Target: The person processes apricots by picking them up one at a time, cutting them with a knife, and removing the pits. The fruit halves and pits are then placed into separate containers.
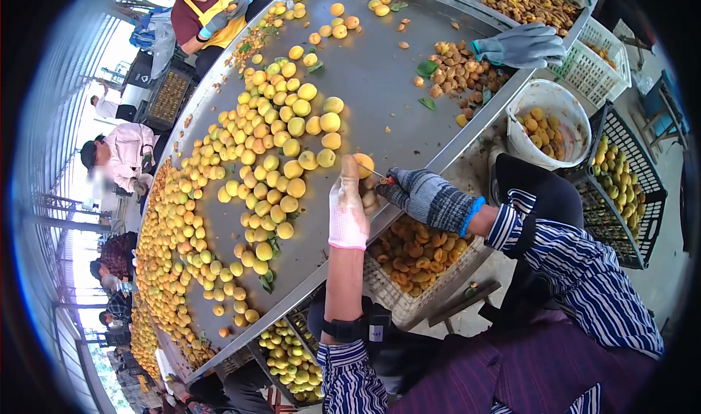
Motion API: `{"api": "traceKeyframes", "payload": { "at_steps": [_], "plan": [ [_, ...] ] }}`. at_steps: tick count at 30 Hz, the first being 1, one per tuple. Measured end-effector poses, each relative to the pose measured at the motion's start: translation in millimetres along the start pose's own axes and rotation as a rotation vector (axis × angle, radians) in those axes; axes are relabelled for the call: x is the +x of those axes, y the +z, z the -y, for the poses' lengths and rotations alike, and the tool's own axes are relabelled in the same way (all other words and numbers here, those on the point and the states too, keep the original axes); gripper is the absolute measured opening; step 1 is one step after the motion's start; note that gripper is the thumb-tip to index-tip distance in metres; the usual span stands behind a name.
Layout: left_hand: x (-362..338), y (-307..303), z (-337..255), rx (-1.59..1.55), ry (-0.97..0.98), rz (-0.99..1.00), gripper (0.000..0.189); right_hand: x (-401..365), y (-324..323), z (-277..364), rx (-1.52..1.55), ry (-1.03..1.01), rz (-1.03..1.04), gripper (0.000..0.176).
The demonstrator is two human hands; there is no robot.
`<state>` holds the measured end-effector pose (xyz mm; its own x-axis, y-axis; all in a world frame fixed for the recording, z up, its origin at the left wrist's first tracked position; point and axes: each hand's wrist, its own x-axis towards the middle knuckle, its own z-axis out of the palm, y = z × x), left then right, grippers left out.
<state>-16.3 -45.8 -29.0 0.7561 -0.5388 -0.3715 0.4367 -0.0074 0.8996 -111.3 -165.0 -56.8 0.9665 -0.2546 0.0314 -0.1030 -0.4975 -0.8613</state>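
My left hand (349,208), in a white and pink glove with tan fingers, grips a yellow-orange apricot (364,165) over the table's near edge. In a grey knitted glove with a blue cuff, my right hand (427,197) is closed round the red handle of a small knife (380,176). Its thin blade points at the apricot and meets its side in this view. Below both hands stands a crate (398,297) full of split apricot halves (416,253). Whole apricots (277,144) lie in a long heap to the left of my hands.
The metal table (380,78) has a raised rim. Apricot pits (460,67) and grey gloves (522,46) lie at its far right. Beside it stand a white bucket (522,96) and a black crate of greenish fruit (642,213). Several people work along the left side, one in a yellow apron (223,20).
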Motion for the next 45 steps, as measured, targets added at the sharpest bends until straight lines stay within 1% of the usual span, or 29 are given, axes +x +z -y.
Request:
{"api": "traceKeyframes", "payload": {
  "at_steps": [1, 3, 4, 5, 7, 8, 9, 10, 12, 13, 14, 15, 16, 17, 19, 20, 22, 23, 26, 29, 32, 37, 38, 39, 40, 41, 43, 44, 45],
  "plan": [
    [1, 0, 2, 0.004, -0.005, 0.003, 0.053, 0, 0, 2, 0.003, 0.006, -0.003, 0.022],
    [5, 2, 7, 0.224, 0.210, -0.079, 0.049, 0, -4, 6, -0.007, 0.044, 0.011, 0.022],
    [5, -3, 6, 0.413, 0.304, -0.054, 0.041, 1, -6, 5, -0.007, 0.047, 0.003, 0.022],
    [3, -3, 8, 0.418, 0.307, -0.044, 0.041, 1, -8, 3, 0.055, 0.049, 0.041, 0.026],
    [0, 2, 9, 0.834, 0.680, -0.123, 0.034, 2, -14, 3, 0.121, 0.056, 0.067, 0.030],
    [-3, 4, 10, 0.815, 0.597, -0.120, 0.031, 1, -16, 5, 0.191, 0.034, 0.051, 0.031],
    [-6, 6, 10, 0.820, 0.593, -0.111, 0.031, 0, -17, 6, 0.262, 0.012, 0.037, 0.034],
    [-9, 8, 9, 0.833, 0.640, -0.117, 0.032, -2, -15, 4, 0.268, 0.017, 0.033, 0.034],
    [-8, 10, 10, 0.846, 0.698, -0.124, 0.032, 0, -13, 0, 0.264, -0.107, -0.028, 0.040],
    [-6, 11, 13, 0.802, 0.779, -0.141, 0.033, -1, -14, 2, 0.265, -0.110, -0.033, 0.040],
    [-4, 12, 15, 0.757, 0.862, -0.159, 0.034, -4, -15, 6, 0.179, -0.092, -0.032, 0.042],
    [-5, 15, 12, 0.759, 0.868, -0.159, 0.034, -5, -16, 10, 0.092, -0.074, -0.030, 0.043],
    [-8, 18, 7, 0.710, 0.775, -0.166, 0.034, -5, -17, 15, 0.065, 0.004, 0.031, 0.046],
    [-10, 19, 4, 0.661, 0.681, -0.174, 0.035, -3, -15, 14, 0.066, 0.000, 0.032, 0.046],
    [-5, 15, 6, 0.666, 0.729, -0.151, 0.033, 1, -6, 6, 0.137, -0.108, -0.070, 0.049],
    [-4, 15, 8, 0.652, 0.752, -0.152, 0.032, 5, 1, 0, 0.135, -0.109, -0.071, 0.049],
    [-3, 14, 8, 0.635, 0.771, -0.157, 0.032, 12, 8, -4, 0.229, -0.303, -0.217, 0.050],
    [-2, 13, 8, 0.678, 0.770, -0.175, 0.031, 11, 9, -8, 0.229, -0.300, -0.211, 0.050],
    [1, 5, 10, 0.727, 0.771, -0.190, 0.030, 10, -8, 15, 0.776, 0.151, 0.158, 0.045],
    [16, -12, 26, 0.724, 0.822, -0.157, 0.024, 8, -9, 24, 0.923, 0.229, 0.190, 0.044],
    [10, -13, 22, 1.054, 1.060, -0.181, 0.025, 7, -8, 23, 1.018, 0.250, 0.223, 0.042],
    [8, -21, 27, 0.960, 0.950, -0.149, 0.025, 8, -10, 27, 1.051, 0.332, 0.248, 0.040],
    [9, -24, 28, 0.891, 0.936, -0.165, 0.027, 4, -14, 28, 1.019, 0.376, 0.250, 0.034],
    [9, -23, 30, 0.824, 0.919, -0.179, 0.031, 6, -14, 22, 1.025, 0.392, 0.240, 0.034],
    [10, -19, 35, 0.736, 0.905, -0.160, 0.044, 9, -14, 14, 1.098, 0.401, 0.263, 0.031],
    [8, -18, 34, 0.737, 0.898, -0.138, 0.044, 10, -14, 9, 1.173, 0.406, 0.281, 0.028],
    [3, -17, 19, 0.485, 0.523, -0.063, 0.046, 12, -13, 6, 1.183, 0.417, 0.290, 0.026],
    [-2, -12, 8, 0.303, 0.381, -0.010, 0.036, 15, -11, 5, 1.176, 0.390, 0.277, 0.026],
    [-3, -10, 2, 0.300, 0.399, -0.017, 0.036, 18, -10, 5, 1.171, 0.360, 0.269, 0.026]
  ]
}}
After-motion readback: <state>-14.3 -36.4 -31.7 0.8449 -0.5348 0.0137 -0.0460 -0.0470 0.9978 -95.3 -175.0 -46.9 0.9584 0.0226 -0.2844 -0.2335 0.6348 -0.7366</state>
